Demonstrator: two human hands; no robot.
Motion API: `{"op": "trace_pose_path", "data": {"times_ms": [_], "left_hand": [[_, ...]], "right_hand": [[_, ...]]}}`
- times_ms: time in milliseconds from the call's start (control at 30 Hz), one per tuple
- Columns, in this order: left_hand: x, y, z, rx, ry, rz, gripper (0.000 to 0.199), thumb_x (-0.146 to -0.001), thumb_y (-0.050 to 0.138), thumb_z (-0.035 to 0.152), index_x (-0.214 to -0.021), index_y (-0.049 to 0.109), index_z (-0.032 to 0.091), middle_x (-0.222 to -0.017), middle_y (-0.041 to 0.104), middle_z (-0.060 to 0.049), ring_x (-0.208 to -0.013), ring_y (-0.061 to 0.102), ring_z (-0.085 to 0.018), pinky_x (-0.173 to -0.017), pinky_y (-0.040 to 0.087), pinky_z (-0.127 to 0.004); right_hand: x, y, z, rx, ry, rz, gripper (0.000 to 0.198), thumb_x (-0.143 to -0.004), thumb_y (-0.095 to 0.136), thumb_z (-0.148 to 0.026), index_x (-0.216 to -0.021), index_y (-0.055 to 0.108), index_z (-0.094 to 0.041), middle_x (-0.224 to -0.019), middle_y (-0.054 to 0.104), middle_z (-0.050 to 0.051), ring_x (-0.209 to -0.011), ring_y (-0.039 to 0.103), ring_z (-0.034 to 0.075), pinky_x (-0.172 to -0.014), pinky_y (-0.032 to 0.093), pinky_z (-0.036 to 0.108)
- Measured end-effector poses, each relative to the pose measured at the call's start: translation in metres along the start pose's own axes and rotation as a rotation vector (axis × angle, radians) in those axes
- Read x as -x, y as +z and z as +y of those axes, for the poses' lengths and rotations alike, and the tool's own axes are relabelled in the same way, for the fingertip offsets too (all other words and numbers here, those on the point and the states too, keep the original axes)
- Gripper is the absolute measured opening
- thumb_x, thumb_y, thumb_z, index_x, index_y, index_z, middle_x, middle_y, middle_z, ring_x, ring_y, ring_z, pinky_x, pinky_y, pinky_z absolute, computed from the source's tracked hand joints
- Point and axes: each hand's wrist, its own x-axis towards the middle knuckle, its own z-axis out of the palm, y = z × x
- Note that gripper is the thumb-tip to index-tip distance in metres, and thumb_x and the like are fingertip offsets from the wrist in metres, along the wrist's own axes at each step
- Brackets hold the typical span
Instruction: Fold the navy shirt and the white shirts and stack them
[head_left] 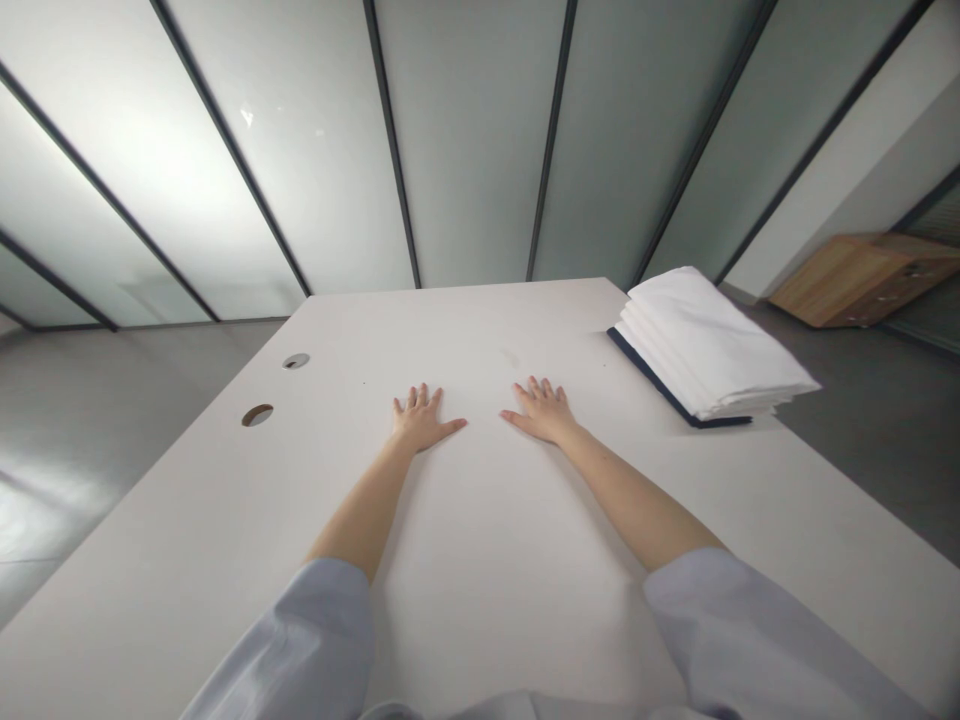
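Observation:
My left hand (422, 420) lies flat on the white table (480, 530), fingers spread and thumb pointing right. Across a small gap, my right hand (545, 411) rests palm down in the same way, its thumb pointing left. Neither hand holds anything. To the right of my right hand, apart from it, sits a stack of folded white cloths (712, 345). Beneath the stack a dark navy layer (660, 385) sticks out along the left and front edges; I cannot tell what it is.
Two round holes pierce the table's left side: one open hole (257, 415) and one with a metal cover (295, 361). Frosted glass panels (472, 140) with dark frames stand behind the table. A wooden cabinet (862, 280) is on the floor at the far right.

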Motion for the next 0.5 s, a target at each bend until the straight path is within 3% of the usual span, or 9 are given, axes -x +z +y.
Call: {"op": "trace_pose_path", "data": {"times_ms": [500], "left_hand": [[-0.0012, 0.0016, -0.0007, -0.005, 0.005, 0.003, 0.104, -0.074, 0.024, 0.088, -0.155, 0.018, 0.023, -0.162, 0.009, -0.013, -0.147, 0.007, -0.038, -0.114, 0.011, -0.062]], "right_hand": [[-0.0010, 0.0021, 0.0009, -0.002, -0.001, 0.004, 0.093, -0.083, 0.020, -0.082, -0.154, 0.022, -0.022, -0.161, 0.013, 0.016, -0.145, 0.012, 0.040, -0.113, 0.010, 0.059]]}}
